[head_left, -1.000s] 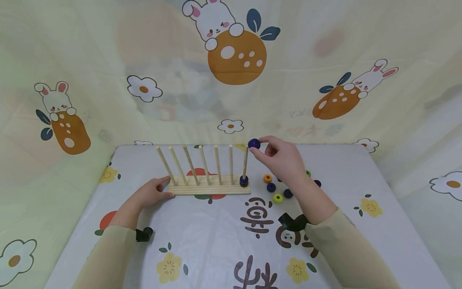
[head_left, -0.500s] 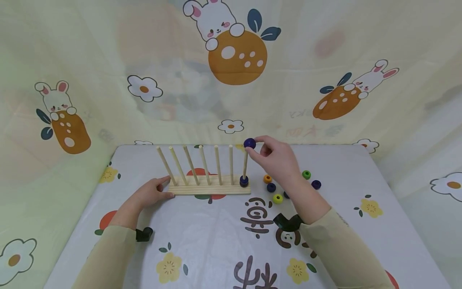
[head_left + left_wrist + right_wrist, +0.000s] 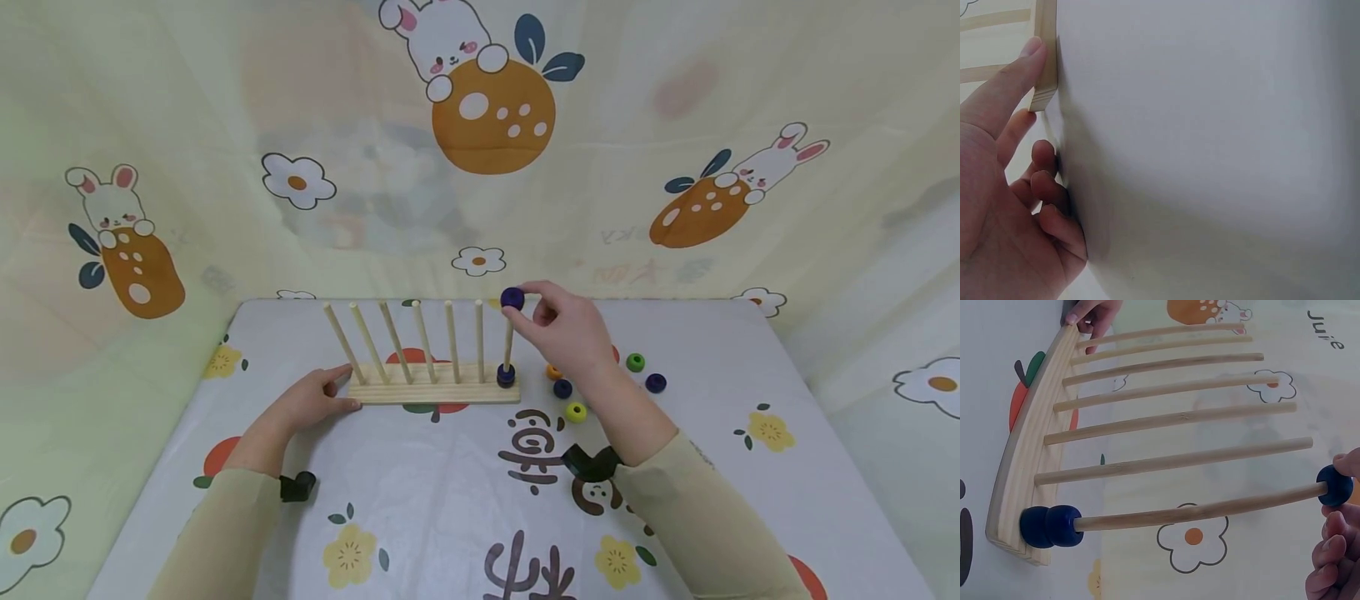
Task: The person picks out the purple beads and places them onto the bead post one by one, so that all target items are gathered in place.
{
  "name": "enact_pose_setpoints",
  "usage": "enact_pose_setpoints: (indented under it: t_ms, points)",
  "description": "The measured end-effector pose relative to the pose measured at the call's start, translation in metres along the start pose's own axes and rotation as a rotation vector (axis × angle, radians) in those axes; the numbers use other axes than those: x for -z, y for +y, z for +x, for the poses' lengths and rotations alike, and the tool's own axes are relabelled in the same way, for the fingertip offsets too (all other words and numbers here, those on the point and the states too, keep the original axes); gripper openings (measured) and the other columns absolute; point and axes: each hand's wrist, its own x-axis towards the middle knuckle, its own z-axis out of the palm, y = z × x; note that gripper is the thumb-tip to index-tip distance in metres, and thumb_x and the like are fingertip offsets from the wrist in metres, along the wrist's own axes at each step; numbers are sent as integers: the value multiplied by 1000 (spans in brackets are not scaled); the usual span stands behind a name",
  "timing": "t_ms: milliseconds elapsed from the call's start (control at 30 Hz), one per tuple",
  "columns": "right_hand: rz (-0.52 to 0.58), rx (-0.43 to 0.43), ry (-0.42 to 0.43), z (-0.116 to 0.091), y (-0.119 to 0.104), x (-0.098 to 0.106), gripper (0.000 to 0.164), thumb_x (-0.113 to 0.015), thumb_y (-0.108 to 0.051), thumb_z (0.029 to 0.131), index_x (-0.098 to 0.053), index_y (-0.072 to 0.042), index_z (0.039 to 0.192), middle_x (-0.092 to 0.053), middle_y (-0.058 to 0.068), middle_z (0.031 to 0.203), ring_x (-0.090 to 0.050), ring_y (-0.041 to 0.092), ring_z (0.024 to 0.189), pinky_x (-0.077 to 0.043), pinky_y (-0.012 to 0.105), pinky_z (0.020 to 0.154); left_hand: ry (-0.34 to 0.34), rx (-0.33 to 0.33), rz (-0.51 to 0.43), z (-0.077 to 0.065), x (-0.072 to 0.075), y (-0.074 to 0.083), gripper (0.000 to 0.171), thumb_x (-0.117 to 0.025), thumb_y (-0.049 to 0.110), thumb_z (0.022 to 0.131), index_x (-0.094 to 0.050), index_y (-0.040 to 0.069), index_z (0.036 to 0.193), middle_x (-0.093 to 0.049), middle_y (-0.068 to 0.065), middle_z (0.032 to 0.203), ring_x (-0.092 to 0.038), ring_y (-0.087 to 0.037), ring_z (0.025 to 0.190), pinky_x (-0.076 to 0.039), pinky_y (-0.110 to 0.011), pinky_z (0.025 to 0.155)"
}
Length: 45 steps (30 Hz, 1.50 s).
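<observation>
A wooden peg rack point(image 3: 420, 395) stands on the table with a row of upright pegs. My left hand point(image 3: 311, 400) holds the left end of its base between thumb and index finger; the left wrist view shows the thumb point(image 3: 1034, 50) along the base's edge. In my right hand point(image 3: 566, 327), thumb and fingertips pinch a dark blue bead point(image 3: 1336, 486). That bead sits right at the tip of the rightmost peg point(image 3: 1204, 509), seemingly just on it. Two more blue beads point(image 3: 1050, 526) are stacked at the foot of the same peg.
Loose beads lie right of the rack: an orange bead point(image 3: 553, 372), a yellow-green bead point(image 3: 576, 412), a green bead point(image 3: 636, 362) and blue beads point(image 3: 656, 383). The right forearm passes over this area. A patterned cloth curtain point(image 3: 360, 233) hangs behind the table.
My right hand has moved left, bringing the blue bead from beside the rightmost peg to its top. The left hand stays at the rack's end.
</observation>
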Motion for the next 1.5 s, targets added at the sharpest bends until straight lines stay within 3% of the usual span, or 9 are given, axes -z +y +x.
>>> enact_pose_setpoints:
  t_ms: [400, 867, 1033, 1500]
  points:
    - [-87, 49, 47, -3, 2, -4, 40, -71, -40, 91, -68, -15, 121, -55, 0, 69, -48, 19, 62, -38, 33, 58, -7, 28, 12, -1, 0, 2, 83, -77, 41, 86, -37, 12, 154, -44, -10, 93, -44, -25, 87, -33, -40, 72]
    - [-98, 95, 71, -3, 6, -5, 40, -72, -39, 90, -69, -13, 119, -53, -1, 65, -46, 18, 58, -36, 33, 55, -13, 34, 9, -3, 0, 3, 83, -76, 41, 87, -36, 13, 154, -44, -11, 94, -44, -25, 89, -34, -40, 73]
    - [-105, 83, 58, -3, 5, -4, 40, -71, -41, 91, -69, -14, 120, -53, -1, 66, -46, 18, 59, -36, 33, 55, -15, 58, 13, -4, 0, 5, 84, -76, 42, 86, -35, 15, 155, -44, -11, 98, -44, -26, 93, -34, -41, 75]
    - [-82, 58, 13, -6, 8, -1, 41, -72, -39, 90, -67, -16, 123, -54, -1, 68, -47, 18, 62, -38, 33, 56, -12, 36, 0, -5, 1, 4, 83, -76, 41, 86, -37, 13, 154, -43, -10, 93, -44, -25, 87, -33, -40, 72]
